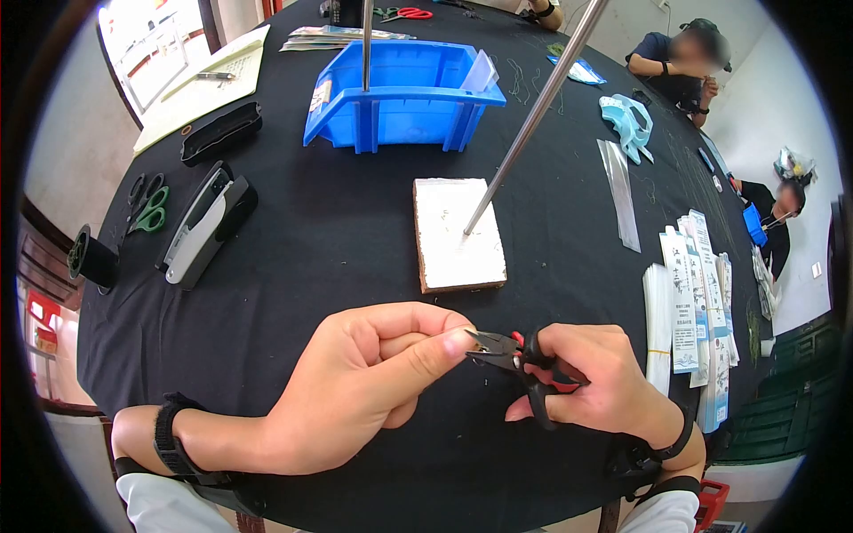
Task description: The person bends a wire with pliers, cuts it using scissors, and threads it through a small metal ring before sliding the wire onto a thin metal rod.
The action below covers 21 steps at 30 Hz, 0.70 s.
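My left hand (364, 382) is closed in a pinch, thumb against forefinger, gripping something tiny that I cannot make out at its fingertips. My right hand (595, 377) grips small black snips with red inner handles (520, 355). The snips' tips touch the pinched spot on my left hand. Both hands hover low over the black table (338, 231) near its front edge. Just beyond them lies a white block with a brown edge (458, 233), and a metal rod (533, 111) stands tilted in it.
A blue bin (400, 93) with an upright rod stands at the back. To the left lie a stapler (206, 222), green scissors (151, 209), a black case (222, 131) and a spool (89, 256). Stacks of packets (693, 302) lie right. Other people sit at the far right.
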### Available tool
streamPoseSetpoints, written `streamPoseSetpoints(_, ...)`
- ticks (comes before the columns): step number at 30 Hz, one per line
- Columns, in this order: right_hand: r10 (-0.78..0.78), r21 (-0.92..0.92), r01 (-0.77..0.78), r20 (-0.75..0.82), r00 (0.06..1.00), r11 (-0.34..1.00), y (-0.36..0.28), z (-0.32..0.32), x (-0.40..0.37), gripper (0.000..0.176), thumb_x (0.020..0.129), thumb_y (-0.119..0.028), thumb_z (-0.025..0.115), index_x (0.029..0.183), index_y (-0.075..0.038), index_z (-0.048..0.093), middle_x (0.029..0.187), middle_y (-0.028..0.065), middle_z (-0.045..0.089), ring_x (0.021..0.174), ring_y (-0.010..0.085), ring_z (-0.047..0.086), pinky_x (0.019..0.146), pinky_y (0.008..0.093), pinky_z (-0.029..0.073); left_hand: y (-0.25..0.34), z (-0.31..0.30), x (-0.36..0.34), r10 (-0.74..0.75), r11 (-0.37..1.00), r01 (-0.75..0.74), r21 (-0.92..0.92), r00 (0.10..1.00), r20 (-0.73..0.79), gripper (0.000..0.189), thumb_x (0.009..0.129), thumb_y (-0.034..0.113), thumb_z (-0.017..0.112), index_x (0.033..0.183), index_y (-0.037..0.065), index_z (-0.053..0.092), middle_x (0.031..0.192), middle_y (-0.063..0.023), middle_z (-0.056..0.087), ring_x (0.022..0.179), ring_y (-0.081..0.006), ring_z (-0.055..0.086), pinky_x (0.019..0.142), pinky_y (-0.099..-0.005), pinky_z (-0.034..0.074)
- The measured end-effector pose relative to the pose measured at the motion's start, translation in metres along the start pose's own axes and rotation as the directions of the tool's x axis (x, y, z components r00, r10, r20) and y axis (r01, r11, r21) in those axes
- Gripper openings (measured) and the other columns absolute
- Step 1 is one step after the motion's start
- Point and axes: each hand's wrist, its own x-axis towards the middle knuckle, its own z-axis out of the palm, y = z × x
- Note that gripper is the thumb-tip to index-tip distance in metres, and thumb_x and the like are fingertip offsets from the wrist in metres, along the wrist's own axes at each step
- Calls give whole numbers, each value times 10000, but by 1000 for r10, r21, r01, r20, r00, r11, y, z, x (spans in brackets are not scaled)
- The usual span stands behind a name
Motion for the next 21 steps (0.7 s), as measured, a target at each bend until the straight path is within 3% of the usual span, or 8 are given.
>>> streamPoseSetpoints(2,-19,-6,19,-49,999,1000,4,5,-1,425,528,-243,863,742,-21,571,596,30,544,453,104,480,424,211,338,-1,0,0,8,1000,-8,-7,1000,5,168,908,161,545,942,-2,561,557,63,356,448,-15,238,399,-185,190)
streamPoseSetpoints(5,27,35,-29,45,999,999,-1,-1,0,237,631,-70,703,804,1,556,675,86,591,552,179,584,516,243,451,-1,0,1,11,1000,-11,4,1000,-1,160,908,160,545,939,3,558,558,64,355,449,-15,238,399,-185,191)
streamPoseSetpoints(21,99,113,-113,115,988,987,-3,1,0,247,630,-79,725,763,-25,524,642,44,549,504,137,524,469,238,396,-2,3,-1,8,999,-9,-50,1000,-17,118,915,133,517,931,17,531,568,62,352,452,-14,240,401,-186,196)
